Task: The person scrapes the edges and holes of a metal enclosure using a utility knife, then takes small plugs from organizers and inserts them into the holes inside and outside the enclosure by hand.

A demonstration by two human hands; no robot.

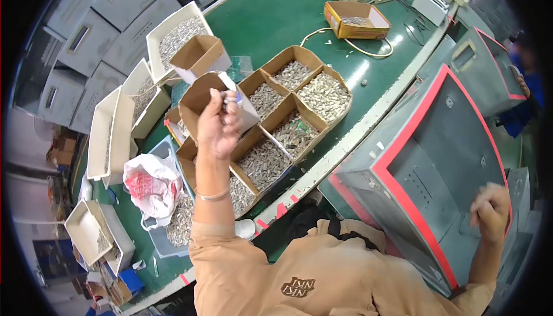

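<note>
My left hand (220, 123) is raised over the parts boxes with its fingers curled, palm towards me. Small grey metal pieces (226, 99) show between thumb and fingers; their exact kind is too small to tell. Just behind it stands an open cardboard box (196, 98) with white sides. Below and to the right, a divided cardboard tray (291, 98) holds many small metal fittings sorted into compartments. My right hand (491, 207) is in front of the far right side of a large grey metal enclosure (397, 149) edged in red. Its fingers are bent and slightly blurred; anything inside them is hidden.
White bins (103, 137) of parts line the left side, near a white plastic bag (152, 184) in a blue crate. A yellow carton (357, 21) and cables lie on the green table (265, 16). Another person's blue sleeve (521, 114) shows at the far right.
</note>
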